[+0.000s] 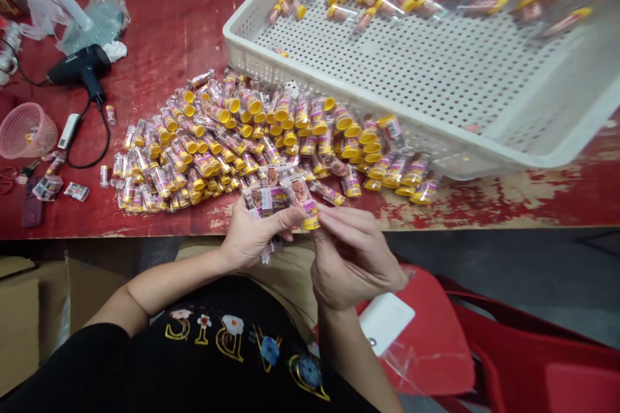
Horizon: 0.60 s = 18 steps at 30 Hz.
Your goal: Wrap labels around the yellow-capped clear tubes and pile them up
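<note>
My left hand [254, 232] is closed on a small stack of printed plastic sleeves [266, 199], held just in front of the table edge. Its thumb presses across the top of them. One pink and yellow sleeve [300, 193] stands out from the rest toward the right. At the lower corner of that sleeve, the fingertips of my right hand [356, 255] are pinched together. Right behind both hands lies a big pile of small clear tubes [213, 142] with yellow caps and printed wraps.
A white perforated crate [416, 71] holds yellow-capped tubes without wraps. On the left are a black heat gun [87, 68] with its cord, a pink basket [29, 129] and red scissors [6, 179]. A white phone-like object [386, 321] lies on a red stool [436, 348].
</note>
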Available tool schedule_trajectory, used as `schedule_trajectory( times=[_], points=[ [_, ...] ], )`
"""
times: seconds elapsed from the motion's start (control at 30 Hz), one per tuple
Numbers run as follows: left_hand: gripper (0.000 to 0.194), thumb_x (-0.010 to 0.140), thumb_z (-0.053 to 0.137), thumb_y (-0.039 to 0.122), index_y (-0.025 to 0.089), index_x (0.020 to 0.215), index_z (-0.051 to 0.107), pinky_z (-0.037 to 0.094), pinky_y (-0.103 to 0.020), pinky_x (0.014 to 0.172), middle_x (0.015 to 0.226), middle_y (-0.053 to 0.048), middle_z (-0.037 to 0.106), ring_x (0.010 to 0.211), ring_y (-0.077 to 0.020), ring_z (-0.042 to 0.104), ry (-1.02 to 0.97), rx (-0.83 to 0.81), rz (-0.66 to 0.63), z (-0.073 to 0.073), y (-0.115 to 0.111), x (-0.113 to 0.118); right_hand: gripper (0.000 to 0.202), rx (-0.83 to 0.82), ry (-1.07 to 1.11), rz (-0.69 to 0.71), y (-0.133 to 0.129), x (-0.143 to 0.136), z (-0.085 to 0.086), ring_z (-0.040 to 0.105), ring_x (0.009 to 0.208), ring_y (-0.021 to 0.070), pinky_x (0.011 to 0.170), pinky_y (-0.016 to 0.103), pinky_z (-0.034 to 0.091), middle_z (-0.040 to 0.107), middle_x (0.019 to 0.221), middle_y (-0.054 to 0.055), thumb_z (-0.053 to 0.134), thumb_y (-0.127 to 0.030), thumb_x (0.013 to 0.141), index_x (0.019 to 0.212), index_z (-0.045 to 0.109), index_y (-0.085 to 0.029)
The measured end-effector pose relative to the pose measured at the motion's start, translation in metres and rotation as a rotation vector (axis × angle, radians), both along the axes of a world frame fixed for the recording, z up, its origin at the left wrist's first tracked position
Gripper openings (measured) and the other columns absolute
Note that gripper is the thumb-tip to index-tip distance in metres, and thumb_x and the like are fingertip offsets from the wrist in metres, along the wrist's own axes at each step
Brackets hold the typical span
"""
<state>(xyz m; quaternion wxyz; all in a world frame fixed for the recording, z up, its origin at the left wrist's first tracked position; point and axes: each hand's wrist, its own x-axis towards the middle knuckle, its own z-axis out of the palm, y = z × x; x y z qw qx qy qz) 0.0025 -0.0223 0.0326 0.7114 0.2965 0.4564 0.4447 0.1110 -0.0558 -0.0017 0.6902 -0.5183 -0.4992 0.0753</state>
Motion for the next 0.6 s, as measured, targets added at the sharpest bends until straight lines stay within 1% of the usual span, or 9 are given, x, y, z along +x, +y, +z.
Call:
schedule_trajectory(
  times=[0.13,0.27,0.43,0.6],
  points=[
    [0.048,0.059,0.095,0.054,0.018,0.074,0.067,0.042,-0.025,0.047,0.062,0.001,0.064,0.046,-0.0084,0.051,-0.016,0.009,0.013,-0.001,0.001,0.001,0.038,0.038,0.032,0.009,0.003,-0.001,-0.001,0.074,0.082,0.0185,0.074,0.037,0.059,0.081,0.093,-0.001,0.08,-0.004,0.079,0.103,0.08,-0.033],
    [0.048,0.058,0.097,0.052,0.017,0.073,0.067,0.041,-0.024,0.046,0.063,0.001,0.064,0.047,-0.0075,0.05,-0.025,0.001,0.037,-0.003,0.003,0.003,0.034,0.03,0.036,-0.004,0.005,-0.001,-0.003,0.074,0.081,0.019,0.074,0.038,0.06,0.08,0.092,-0.001,0.08,-0.007,0.08,0.101,0.08,-0.033],
    [0.056,0.048,0.1,0.05,0.017,0.08,0.068,0.044,-0.024,0.049,0.068,0.002,0.066,0.05,-0.0077,0.051,-0.009,-0.066,0.056,-0.003,0.009,0.003,0.032,-0.018,0.041,0.002,0.006,0.0,-0.005,0.075,0.083,0.0195,0.076,0.039,0.06,0.08,0.092,-0.001,0.079,-0.007,0.081,0.1,0.08,-0.033],
    [0.064,0.047,0.1,0.054,0.015,0.088,0.069,0.044,-0.021,0.049,0.078,-0.003,0.07,0.059,-0.0094,0.057,-0.054,-0.173,0.067,-0.004,0.012,0.003,0.04,-0.109,0.131,0.06,0.005,-0.001,-0.002,0.075,0.095,0.02,0.079,0.038,0.062,0.078,0.104,0.003,0.079,-0.007,0.082,0.113,0.078,-0.031]
  ],
)
